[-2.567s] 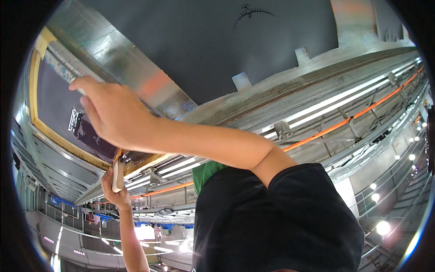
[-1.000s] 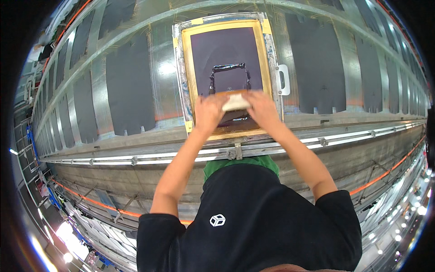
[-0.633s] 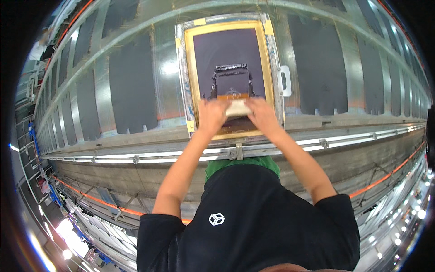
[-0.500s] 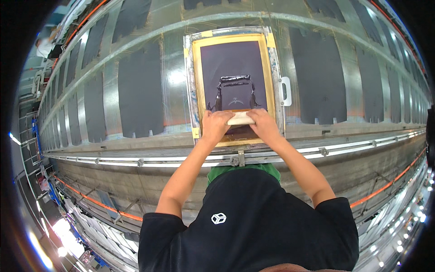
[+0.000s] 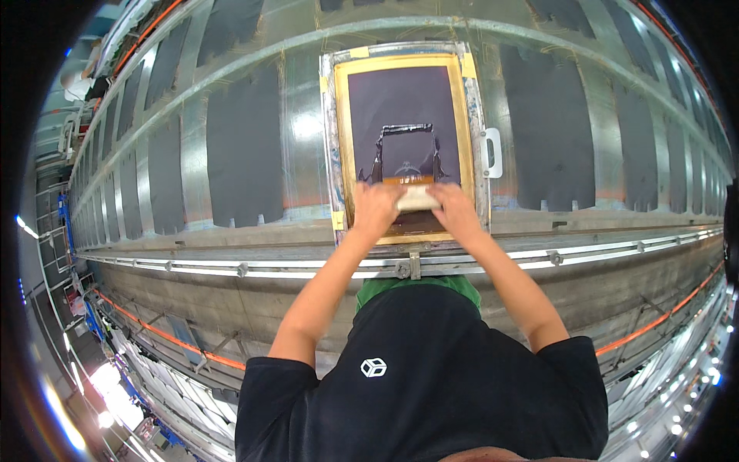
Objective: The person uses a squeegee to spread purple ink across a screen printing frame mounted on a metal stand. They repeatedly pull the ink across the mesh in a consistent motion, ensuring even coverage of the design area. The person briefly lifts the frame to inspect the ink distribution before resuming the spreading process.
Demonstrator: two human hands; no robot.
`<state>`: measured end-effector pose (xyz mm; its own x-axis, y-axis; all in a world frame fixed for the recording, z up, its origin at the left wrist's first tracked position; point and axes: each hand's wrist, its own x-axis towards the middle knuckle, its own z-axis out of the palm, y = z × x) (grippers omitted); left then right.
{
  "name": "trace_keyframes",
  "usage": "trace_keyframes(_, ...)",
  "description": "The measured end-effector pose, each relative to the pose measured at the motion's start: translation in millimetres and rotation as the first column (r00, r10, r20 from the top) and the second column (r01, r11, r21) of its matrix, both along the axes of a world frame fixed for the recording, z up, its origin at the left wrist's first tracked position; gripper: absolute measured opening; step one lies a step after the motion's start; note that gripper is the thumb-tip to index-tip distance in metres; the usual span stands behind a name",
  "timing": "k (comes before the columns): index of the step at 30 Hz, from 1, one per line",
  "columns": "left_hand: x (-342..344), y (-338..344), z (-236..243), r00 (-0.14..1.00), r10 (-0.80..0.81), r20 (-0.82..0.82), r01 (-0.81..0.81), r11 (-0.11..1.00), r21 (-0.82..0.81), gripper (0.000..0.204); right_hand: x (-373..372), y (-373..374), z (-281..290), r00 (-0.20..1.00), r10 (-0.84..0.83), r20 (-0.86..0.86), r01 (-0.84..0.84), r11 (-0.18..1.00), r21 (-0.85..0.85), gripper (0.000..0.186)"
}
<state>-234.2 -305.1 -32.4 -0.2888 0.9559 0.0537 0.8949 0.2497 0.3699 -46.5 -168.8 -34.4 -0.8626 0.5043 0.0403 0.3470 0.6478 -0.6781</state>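
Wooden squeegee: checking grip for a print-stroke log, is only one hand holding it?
No, both the left hand and right hand grip the wooden squeegee.

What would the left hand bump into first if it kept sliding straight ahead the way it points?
Probably the black ink outline lying on the dark mesh just beyond the left hand; after that, the yellow-taped far edge of the screen frame. Depth is hard to judge here.

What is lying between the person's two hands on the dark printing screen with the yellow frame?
In the head view, a pale wooden squeegee handle spans the gap between the left hand and right hand, on the dark printing screen.
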Motion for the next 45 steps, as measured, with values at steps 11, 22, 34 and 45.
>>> trace_keyframes(11,-58,73,25,0.976,0.103,0.19,-0.097,0.995,-0.039,0.034,12,154,-45,0.771,-0.62,-0.149,0.602,0.784,-0.15,0.035)
trace_keyframes(22,9,-79,9,0.994,-0.024,0.102,0.007,0.987,0.163,0.06,-47,127,24,0.719,-0.688,-0.101,0.657,0.72,-0.225,0.023)
trace_keyframes(34,-239,-300,14,0.995,0.055,0.085,-0.059,0.997,0.046,0.066,-292,-101,-43,0.746,-0.612,-0.263,0.548,0.788,-0.28,0.018)
trace_keyframes(45,-275,-374,-1,1.0,0.004,0.012,-0.004,0.997,0.073,0.07,-351,-149,-45,0.745,-0.652,-0.141,0.613,0.753,-0.239,0.02)
